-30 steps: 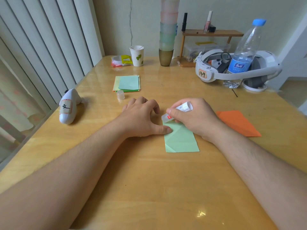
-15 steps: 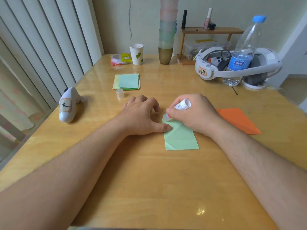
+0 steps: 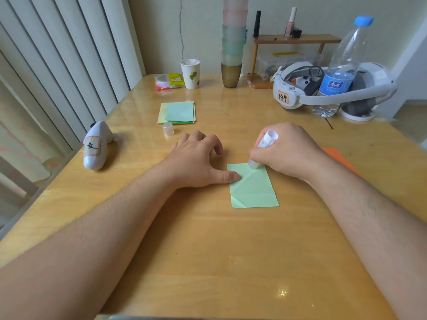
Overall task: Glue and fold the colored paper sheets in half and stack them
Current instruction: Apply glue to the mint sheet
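Observation:
A creased light green paper sheet [image 3: 254, 188] lies flat on the wooden table [image 3: 208, 262]. My left hand [image 3: 196, 160] rests beside it, thumb tip pressing the sheet's left edge. My right hand [image 3: 286, 151] grips a white glue stick [image 3: 265, 144], tip down on the sheet's far edge. A folded orange sheet [image 3: 339, 158] lies to the right, mostly hidden behind my right wrist. A stack of coloured sheets [image 3: 178, 112] sits farther back, with the glue cap [image 3: 168, 129] in front of it.
A white controller [image 3: 96, 146] lies at the left edge. At the back stand a paper cup [image 3: 190, 73], a snack packet [image 3: 169, 81], a tower of cups [image 3: 233, 42], a small wooden shelf [image 3: 295, 40], a headset [image 3: 332, 88] and a water bottle [image 3: 342, 65].
My right hand has slid the glue stick rightward along the green sheet's far edge and stood it more upright. My left hand keeps its place.

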